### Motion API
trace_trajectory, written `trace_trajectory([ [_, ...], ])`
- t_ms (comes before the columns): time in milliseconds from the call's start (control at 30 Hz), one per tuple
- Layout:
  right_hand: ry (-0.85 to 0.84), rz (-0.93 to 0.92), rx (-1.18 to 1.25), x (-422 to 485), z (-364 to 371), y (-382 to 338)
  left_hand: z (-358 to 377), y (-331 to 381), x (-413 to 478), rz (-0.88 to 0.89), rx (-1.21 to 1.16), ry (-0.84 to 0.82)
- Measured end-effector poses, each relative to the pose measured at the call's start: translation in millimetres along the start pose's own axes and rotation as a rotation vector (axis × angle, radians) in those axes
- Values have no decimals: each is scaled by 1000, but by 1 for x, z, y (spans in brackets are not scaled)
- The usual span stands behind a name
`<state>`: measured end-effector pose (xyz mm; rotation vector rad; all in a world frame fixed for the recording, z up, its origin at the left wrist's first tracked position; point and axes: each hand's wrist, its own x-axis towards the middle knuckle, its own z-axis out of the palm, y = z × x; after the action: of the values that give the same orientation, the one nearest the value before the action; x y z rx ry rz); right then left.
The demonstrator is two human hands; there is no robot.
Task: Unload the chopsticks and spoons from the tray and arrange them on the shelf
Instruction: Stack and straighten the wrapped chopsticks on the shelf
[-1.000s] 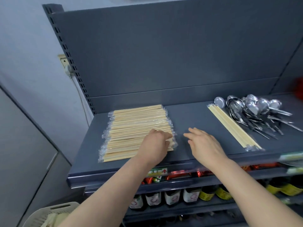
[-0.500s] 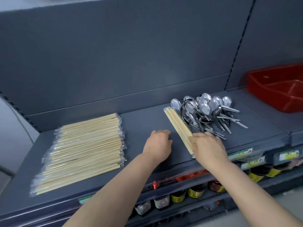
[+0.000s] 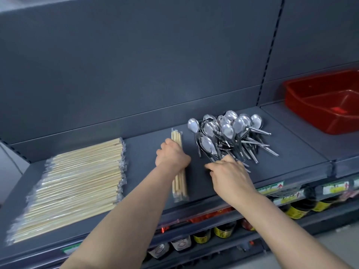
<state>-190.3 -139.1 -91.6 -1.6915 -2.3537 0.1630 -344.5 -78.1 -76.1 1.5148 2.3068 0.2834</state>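
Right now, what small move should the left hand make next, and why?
Probably carry the small chopstick bundle left onto the big chopstick stack: the left hand grips it, and it lies apart from that stack, beside the spoons.

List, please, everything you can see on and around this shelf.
Chopstick stack: one large stack of wrapped pairs, pale wood, left part of the shelf.
Chopstick pack: one, pale wood in clear wrap, middle of the shelf.
Spoons: one tangled pile, too many to count, silver, right of the pack.
Tray: one, red, next shelf section to the right.
Shelf: one, dark grey.
Bottles: several, dark with yellow or white labels, lower shelf.
Left hand: grips the chopstick pack.
Right hand: at the spoon handles; grip unclear.
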Motion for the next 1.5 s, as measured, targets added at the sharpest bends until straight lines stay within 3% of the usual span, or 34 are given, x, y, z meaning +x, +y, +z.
trace_trajectory([
  [400, 50, -71, 76, 17, 1, -8, -17, -6, 0, 22, 6, -8],
  [500, -51, -27, 303, 25, 0, -18, -27, -6, 0, 125, -320, 61],
  [567, -198, 43, 723, 29, -3, -32, -37, -1, -11, 271, -638, 92],
  [633, -193, 74, 1019, 35, -5, -49, -49, 4, -26, 443, -866, 105],
  [733, 19, 51, 1011, 44, -7, -64, -60, 3, -40, 653, -983, 112],
  [800, 19, 14, 1002, 46, -3, -67, -61, -5, -40, 691, -928, 93],
  [1000, 10, -6, 1048, 42, 13, -66, -49, -20, -32, 612, -851, -11],
  [1233, -67, 10, 938, 45, 9, -76, -63, -34, -34, 582, -928, 32],
  [1400, -303, -201, 525, 40, -6, -123, -93, -108, -47, 252, -1333, 246],
  [1500, -408, -315, 322, 35, -2, -165, -113, -180, -54, -15, -1405, 431],
])
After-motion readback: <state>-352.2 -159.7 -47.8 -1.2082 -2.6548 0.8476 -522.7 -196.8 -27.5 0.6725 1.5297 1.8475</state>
